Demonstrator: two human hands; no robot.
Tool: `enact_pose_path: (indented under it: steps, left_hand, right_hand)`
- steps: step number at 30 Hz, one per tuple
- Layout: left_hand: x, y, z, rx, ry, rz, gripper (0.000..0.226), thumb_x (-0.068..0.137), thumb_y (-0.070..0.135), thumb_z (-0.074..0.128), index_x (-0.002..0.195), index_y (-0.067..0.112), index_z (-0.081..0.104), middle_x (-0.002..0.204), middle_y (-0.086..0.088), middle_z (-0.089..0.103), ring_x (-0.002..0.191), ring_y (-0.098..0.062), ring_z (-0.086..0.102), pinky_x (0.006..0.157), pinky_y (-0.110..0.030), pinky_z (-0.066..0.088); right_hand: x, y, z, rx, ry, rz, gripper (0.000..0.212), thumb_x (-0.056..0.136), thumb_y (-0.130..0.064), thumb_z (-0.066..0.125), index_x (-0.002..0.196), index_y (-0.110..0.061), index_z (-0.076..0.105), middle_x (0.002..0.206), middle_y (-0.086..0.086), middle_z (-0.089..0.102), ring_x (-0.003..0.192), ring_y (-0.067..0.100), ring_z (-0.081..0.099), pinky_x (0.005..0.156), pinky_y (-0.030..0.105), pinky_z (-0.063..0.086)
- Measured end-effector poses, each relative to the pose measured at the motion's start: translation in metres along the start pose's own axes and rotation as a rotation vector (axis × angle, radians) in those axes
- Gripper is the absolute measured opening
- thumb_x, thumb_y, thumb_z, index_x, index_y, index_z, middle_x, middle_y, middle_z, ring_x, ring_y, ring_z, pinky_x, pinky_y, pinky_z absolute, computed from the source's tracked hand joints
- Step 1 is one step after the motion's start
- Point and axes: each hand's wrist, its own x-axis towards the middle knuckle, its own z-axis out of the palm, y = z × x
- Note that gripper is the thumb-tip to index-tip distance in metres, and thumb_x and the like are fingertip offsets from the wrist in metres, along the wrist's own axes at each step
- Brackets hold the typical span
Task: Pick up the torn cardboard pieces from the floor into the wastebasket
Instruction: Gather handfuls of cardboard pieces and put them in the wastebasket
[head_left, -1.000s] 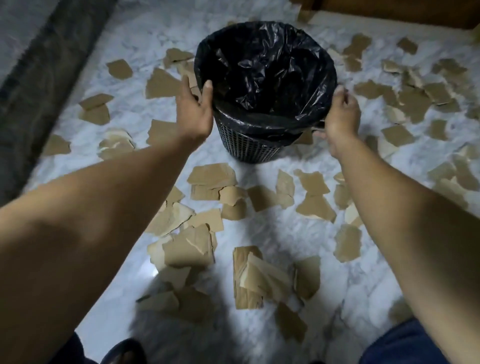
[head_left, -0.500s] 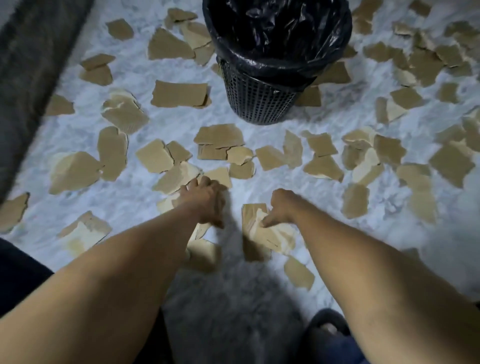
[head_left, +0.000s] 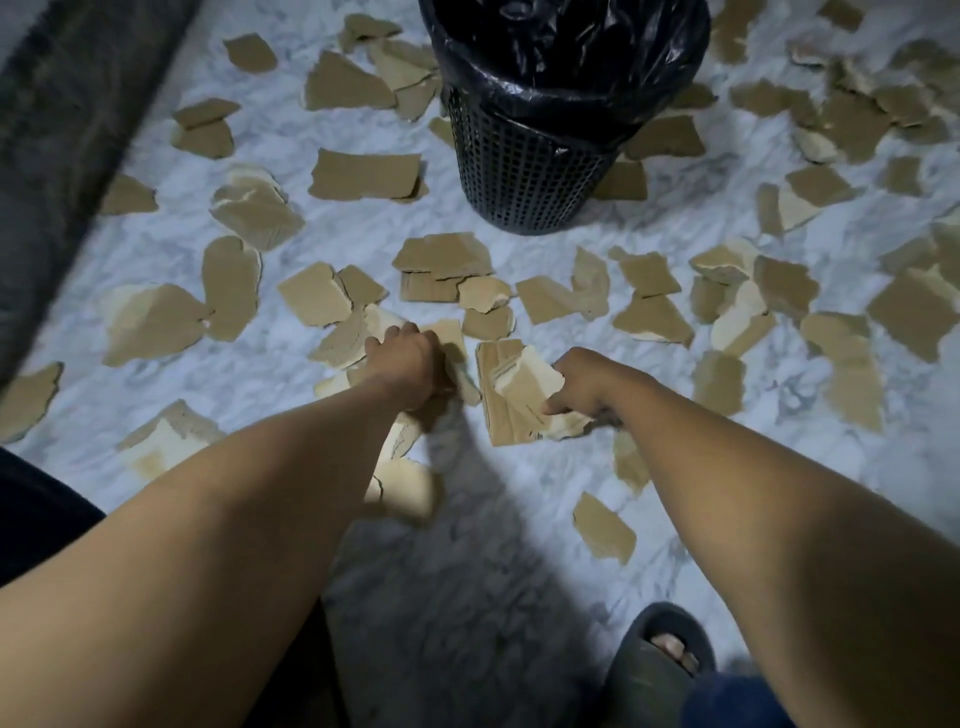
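Reaching down over a marble floor (head_left: 291, 130), a person works with both bare hands among the torn cardboard pieces (head_left: 363, 174) scattered all around a black mesh wastebasket (head_left: 524, 176), as seen from the head camera. The right hand (head_left: 587, 387) has fingers and thumb curled round a small stack (head_left: 511, 400) of overlapping pieces, one edge of which looks tipped up off the floor. The left hand (head_left: 410, 364) lies knuckles-up on the pieces just beside it, fingers bent under; whether it has closed on any of them cannot be told. The wastebasket, lined with a black bag (head_left: 571, 57), stands upright well beyond both hands, with pieces just beside its base. Likely trouble: the stack is loose and uneven, so a piece could slide out on the way to the basket, and a careless drop might catch the bag's slack rim and land outside. A slippered foot (head_left: 660, 660) sits near stray pieces, which could skid underfoot. A dark rug (head_left: 62, 114) borders the floor at left. No brand, label or writing is legible anywhere.
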Motion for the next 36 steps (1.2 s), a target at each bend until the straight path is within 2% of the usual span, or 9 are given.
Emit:
enact_pose_path:
  steps: [2, 6, 9, 14, 21, 27, 30, 33, 36]
  left_hand:
    - [0.002, 0.000, -0.009, 0.026, -0.050, -0.002, 0.030, 0.089, 0.036, 0.058, 0.113, 0.018, 0.062, 0.107, -0.009, 0.059, 0.105, -0.031, 0.051, 0.096, -0.052, 0.035]
    - [0.004, -0.003, -0.023, -0.084, -0.176, -0.023, 0.041, 0.090, 0.059, 0.050, 0.108, 0.024, 0.062, 0.105, -0.004, 0.056, 0.110, -0.032, 0.048, 0.095, -0.053, 0.035]
    - [0.005, -0.009, -0.036, -0.149, -0.128, -0.057, 0.030, 0.096, 0.044, 0.042, 0.112, 0.030, 0.064, 0.125, -0.008, 0.050, 0.123, -0.037, 0.037, 0.099, -0.056, 0.033]
    - [-0.003, -0.023, -0.044, -0.292, -0.019, -0.143, 0.021, 0.097, 0.040, 0.046, 0.103, 0.036, 0.067, 0.131, -0.002, 0.054, 0.122, -0.033, 0.043, 0.098, -0.052, 0.035]
    - [-0.026, -0.062, -0.029, -0.816, 0.042, -0.360, 0.013, 0.087, 0.008, 0.054, 0.082, 0.010, 0.066, 0.089, -0.011, 0.071, 0.085, -0.030, 0.068, 0.072, -0.039, 0.059]
    - [-0.043, -0.077, -0.030, -1.167, -0.018, -0.526, 0.017, 0.090, 0.014, 0.067, 0.078, 0.019, 0.056, 0.078, -0.009, 0.062, 0.068, -0.024, 0.057, 0.067, -0.037, 0.052]
    - [-0.041, -0.078, -0.029, -1.162, -0.015, -0.549, 0.012, 0.097, 0.023, 0.057, 0.087, 0.017, 0.058, 0.082, -0.009, 0.061, 0.067, -0.022, 0.058, 0.061, -0.030, 0.050]
    - [-0.046, -0.074, -0.026, -1.040, 0.041, -0.538, 0.016, 0.099, 0.020, 0.054, 0.087, 0.013, 0.061, 0.076, -0.004, 0.057, 0.062, -0.017, 0.052, 0.045, -0.020, 0.040]
    - [-0.059, -0.075, -0.004, -0.928, -0.060, -0.525, 0.017, 0.093, 0.023, 0.058, 0.091, 0.007, 0.065, 0.084, -0.007, 0.062, 0.080, -0.023, 0.059, 0.061, -0.025, 0.049]
  right_hand:
    - [-0.002, -0.006, -0.015, 0.080, -0.035, 0.042, 0.021, 0.087, -0.023, 0.077, 0.096, -0.011, 0.062, 0.096, 0.012, 0.068, 0.074, 0.025, 0.068, 0.056, 0.035, 0.056]
    - [0.006, -0.018, -0.012, 0.090, -0.111, 0.090, 0.035, 0.090, -0.027, 0.070, 0.119, -0.008, 0.062, 0.109, 0.012, 0.071, 0.094, 0.033, 0.070, 0.087, 0.046, 0.058]
    - [0.014, -0.028, 0.007, 0.284, -0.102, 0.127, 0.038, 0.092, -0.021, 0.062, 0.127, -0.007, 0.056, 0.119, 0.013, 0.067, 0.098, 0.031, 0.068, 0.085, 0.039, 0.056]
    - [0.026, -0.042, 0.025, 0.098, 0.126, 0.175, 0.079, 0.082, -0.055, 0.053, 0.148, -0.015, 0.034, 0.146, 0.014, 0.035, 0.137, 0.034, 0.032, 0.106, 0.045, 0.038]
    - [0.038, -0.062, 0.040, 0.002, 0.262, 0.173, 0.066, 0.077, -0.060, 0.071, 0.123, -0.015, 0.059, 0.136, 0.010, 0.045, 0.129, 0.032, 0.040, 0.103, 0.045, 0.040]
    - [0.037, -0.066, 0.033, 0.119, 0.190, 0.224, 0.064, 0.074, -0.054, 0.081, 0.115, -0.009, 0.061, 0.111, 0.010, 0.069, 0.100, 0.030, 0.064, 0.068, 0.031, 0.047]
    - [0.040, -0.074, 0.038, 0.134, 0.232, 0.199, 0.061, 0.072, -0.051, 0.083, 0.114, -0.012, 0.059, 0.109, 0.007, 0.069, 0.089, 0.028, 0.063, 0.065, 0.029, 0.048]
    - [0.041, -0.077, 0.043, 0.129, 0.263, 0.156, 0.063, 0.067, -0.053, 0.084, 0.110, -0.015, 0.058, 0.110, 0.009, 0.069, 0.099, 0.034, 0.066, 0.083, 0.040, 0.056]
    - [0.038, -0.078, 0.046, 0.167, 0.289, 0.071, 0.062, 0.070, -0.045, 0.086, 0.117, -0.017, 0.056, 0.117, 0.010, 0.068, 0.105, 0.036, 0.064, 0.087, 0.045, 0.055]
